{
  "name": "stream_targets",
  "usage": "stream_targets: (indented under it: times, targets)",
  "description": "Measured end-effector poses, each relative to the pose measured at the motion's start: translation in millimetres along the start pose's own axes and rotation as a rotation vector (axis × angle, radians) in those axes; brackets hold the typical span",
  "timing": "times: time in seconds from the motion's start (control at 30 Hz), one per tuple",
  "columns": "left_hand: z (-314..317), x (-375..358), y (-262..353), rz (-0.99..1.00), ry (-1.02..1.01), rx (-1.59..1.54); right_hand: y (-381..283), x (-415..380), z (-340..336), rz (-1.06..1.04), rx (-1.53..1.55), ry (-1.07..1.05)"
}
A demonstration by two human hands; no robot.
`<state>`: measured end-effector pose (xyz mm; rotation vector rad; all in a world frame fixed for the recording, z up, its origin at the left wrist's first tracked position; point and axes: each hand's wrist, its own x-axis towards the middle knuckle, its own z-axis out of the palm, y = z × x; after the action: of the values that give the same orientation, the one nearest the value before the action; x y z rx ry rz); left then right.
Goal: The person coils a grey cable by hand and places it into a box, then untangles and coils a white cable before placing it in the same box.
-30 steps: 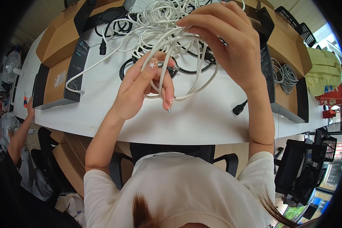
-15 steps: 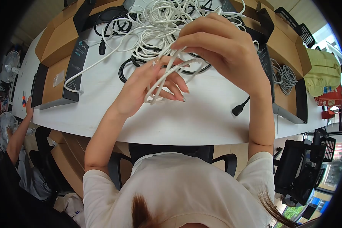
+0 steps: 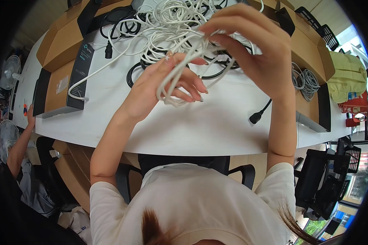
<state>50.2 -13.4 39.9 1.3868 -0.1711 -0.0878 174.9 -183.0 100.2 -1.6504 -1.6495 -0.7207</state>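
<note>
Loops of white cable (image 3: 173,78) hang around the fingers of my left hand (image 3: 145,92), above the near part of the table. That hand is closed loosely about the loops, thumb on top. Higher and to the right, my right hand (image 3: 263,55) pinches the same cable between thumb and fingers; its fingertips are slightly blurred. Behind both hands lies a tangled heap of white cables (image 3: 171,18), partly hidden by my right hand. Black cables (image 3: 131,76) run beneath the heap. A black plug (image 3: 255,117) rests on the table below my right hand.
An open cardboard box (image 3: 55,96) stands at left, with a white cable end against its side. Another open box (image 3: 308,112) at right contains a coiled grey cable (image 3: 308,85). Another person's arm (image 3: 20,143) reaches the table at far left. Office chairs stand around.
My right hand has moved up and slightly right, drawing the white cable with it. The loops on my left hand now sit rounder and closer together.
</note>
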Motion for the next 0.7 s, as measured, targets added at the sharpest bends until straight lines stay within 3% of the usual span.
stream_targets:
  times: [0.13, 0.37, 0.47, 0.57, 0.7]
  targets:
    - [-16, -2, -10, 0.083, -0.129, -0.162, -6, 3, -8, 0.153, -0.015, 0.142]
    - [-2, -8, -10, 0.06, 0.065, -0.189, 3, 2, -1, 0.239, -0.06, 0.334]
    - [-14, -9, -16, 0.119, -0.101, -0.105, 3, 1, -4, 0.39, 0.0, 0.426]
    - [-22, -13, -24, 0.147, -0.295, -0.284, 29, -8, -11, 0.394, 0.008, 0.399]
    - [-25, -16, -22, 0.206, -0.341, -0.397, 26, -7, -13, 0.512, -0.07, 0.308]
